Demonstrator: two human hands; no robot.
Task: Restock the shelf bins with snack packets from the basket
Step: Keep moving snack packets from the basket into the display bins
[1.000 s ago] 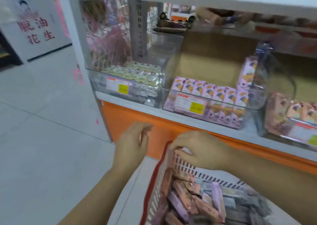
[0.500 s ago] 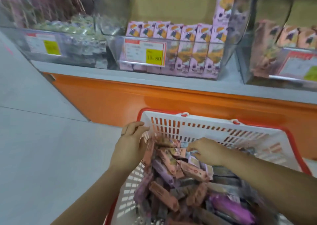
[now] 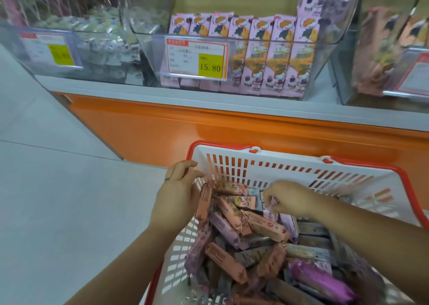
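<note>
A: How will the packets (image 3: 234, 214) handle?

B: They're slim sealed bars in film, pink, lilac and grey, heaped loose in the basket (image 3: 290, 151). I'd judge them light and a little slick, with a filling that probably snaps, so no squeezing.

A: Where would you take hold?

B: Across the long sides at the middle, or by a crimped end to tease one out of the heap. The right hand (image 3: 290, 200) is doing much that, with its fingertips pinching a lilac packet (image 3: 270, 208) at the far side of the heap, near the basket's far wall.

A: And the left hand (image 3: 178, 195)?

B: It's at the basket's far left corner, fingers over the rim and palm beside a pink packet (image 3: 203, 203) standing on end. The view is soft there, so I can't tell whether it grips anything. The two hands are apart, with the heap between them.

A: Where do the lilac ones go?

B: Likely the bin (image 3: 325, 49) straight beyond, on the shelf (image 3: 139, 93). It holds lilac packs upright in a row behind a price tag (image 3: 196, 58). I'd set each one upright against its neighbours, since slick film may let them slide flat.
</note>
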